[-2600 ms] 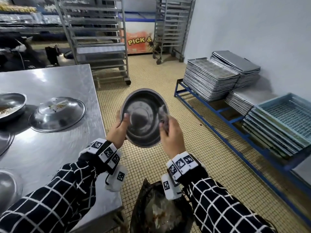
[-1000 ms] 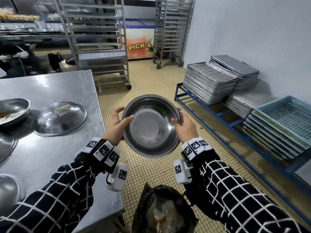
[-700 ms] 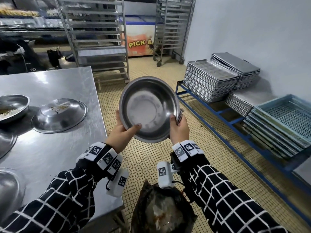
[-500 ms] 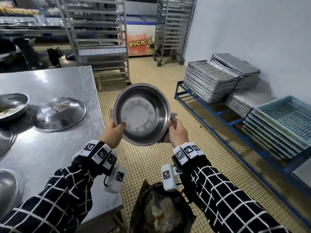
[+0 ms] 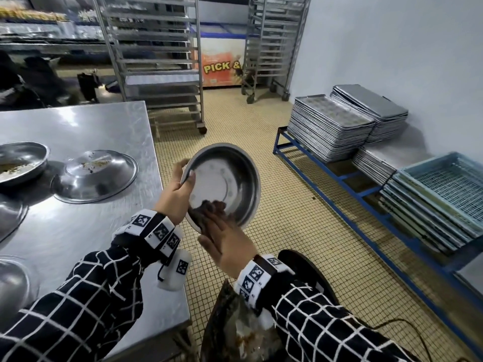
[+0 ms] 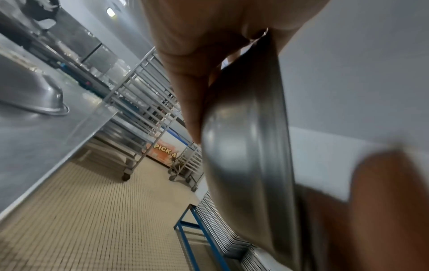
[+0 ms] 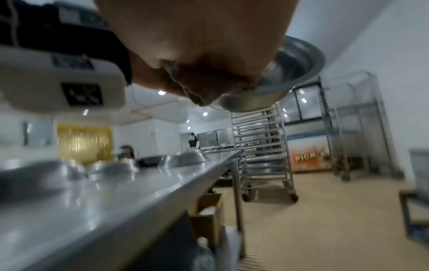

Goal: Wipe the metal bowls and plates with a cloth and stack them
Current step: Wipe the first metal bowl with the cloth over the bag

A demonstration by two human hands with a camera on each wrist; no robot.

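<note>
The right hand (image 5: pixel 224 241) presses a dark cloth (image 5: pixel 202 209) with straight fingers against the lower inside of the bowl (image 5: pixel 230 178). The left hand (image 5: pixel 177 194) pinches the bowl's left rim, tilting its opening toward the person, above the floor. The table (image 5: pixel 78 126) with unwiped dishes lies left, nearer the left hand.

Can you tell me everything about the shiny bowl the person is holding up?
The bowl is round, shallow and looks like silvery steel, with a thin rolled rim and a flat bottom that shows a faint ring of spots. It is held in the air beside the table, tilted so its inside faces the person. The left hand grips its rim, thumb inside. The right hand presses a dark cloth against its lower inside.
</note>
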